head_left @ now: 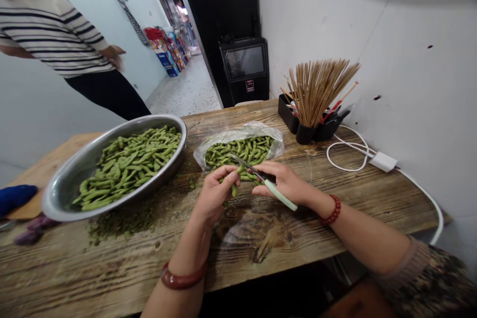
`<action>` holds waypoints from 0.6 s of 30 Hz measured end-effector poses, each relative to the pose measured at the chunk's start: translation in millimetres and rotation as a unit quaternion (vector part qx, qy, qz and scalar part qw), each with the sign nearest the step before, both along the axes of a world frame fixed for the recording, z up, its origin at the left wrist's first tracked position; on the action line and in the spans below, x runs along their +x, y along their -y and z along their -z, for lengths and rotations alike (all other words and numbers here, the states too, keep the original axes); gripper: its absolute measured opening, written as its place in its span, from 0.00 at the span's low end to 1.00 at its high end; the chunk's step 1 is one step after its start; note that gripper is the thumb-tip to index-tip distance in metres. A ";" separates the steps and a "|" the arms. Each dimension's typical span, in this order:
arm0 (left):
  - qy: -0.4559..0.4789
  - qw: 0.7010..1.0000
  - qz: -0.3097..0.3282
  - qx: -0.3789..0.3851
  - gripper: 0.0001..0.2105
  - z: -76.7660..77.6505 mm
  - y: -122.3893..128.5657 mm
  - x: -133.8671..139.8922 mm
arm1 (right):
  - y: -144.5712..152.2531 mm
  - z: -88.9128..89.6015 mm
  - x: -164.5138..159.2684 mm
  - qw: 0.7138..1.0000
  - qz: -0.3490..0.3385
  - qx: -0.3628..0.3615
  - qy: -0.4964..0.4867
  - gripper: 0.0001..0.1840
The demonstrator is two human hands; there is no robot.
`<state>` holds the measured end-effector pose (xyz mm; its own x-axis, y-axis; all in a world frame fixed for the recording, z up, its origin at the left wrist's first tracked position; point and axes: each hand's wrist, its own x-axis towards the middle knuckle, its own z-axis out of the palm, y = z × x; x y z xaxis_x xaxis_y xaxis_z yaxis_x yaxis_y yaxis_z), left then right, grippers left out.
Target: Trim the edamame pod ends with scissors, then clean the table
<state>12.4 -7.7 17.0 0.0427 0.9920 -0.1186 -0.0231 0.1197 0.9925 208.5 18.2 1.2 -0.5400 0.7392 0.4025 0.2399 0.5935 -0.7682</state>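
My left hand pinches a green edamame pod over the front of a clear plastic bag. In my right hand is a pair of scissors with a pale green handle, its blades reaching toward the pod. I cannot tell whether the blades touch it. More edamame pods fill the bag just beyond both hands. To the left, a large steel basin holds a heap of edamame pods.
Trimmed green bits lie below the basin. Black holders with bamboo skewers stand at the back right, beside a white cable and adapter. A person in a striped top stands behind the table.
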 end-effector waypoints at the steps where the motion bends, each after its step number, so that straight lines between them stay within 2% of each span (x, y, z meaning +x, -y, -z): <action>1: -0.007 1.000 0.007 0.004 0.11 -0.1 0.2 -0.1 | 0.4 -1.0 0.1 1.000 0.000 -0.009 -0.001 0.15; 5: -0.010 0.999 0.031 0.015 0.11 2.1 0.1 -1.5 | 2.0 -3.1 0.0 0.998 -0.014 -0.063 -0.018 0.17; 9: 0.023 0.999 0.024 0.020 0.10 5.5 -1.2 -3.8 | 2.0 -2.8 -0.1 0.992 0.001 -0.119 -0.049 0.20; 11: 0.032 0.999 0.019 0.022 0.10 6.4 -1.6 -4.5 | 1.2 -2.2 0.4 0.994 0.013 -0.097 -0.042 0.21; 15: 0.015 0.999 0.022 0.023 0.11 6.1 -1.0 -4.4 | -1.0 0.5 1.2 1.000 0.012 0.000 -0.010 0.21; 18: 0.000 0.999 0.027 0.028 0.11 4.9 -0.1 -3.9 | -1.6 3.7 1.1 1.000 0.007 0.030 0.001 0.22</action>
<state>8.5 -7.6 12.0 0.0955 0.9934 -0.0639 -0.0187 0.0659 0.9976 209.7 19.8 -2.6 -0.5309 0.7211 0.4451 0.2495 0.6350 -0.7311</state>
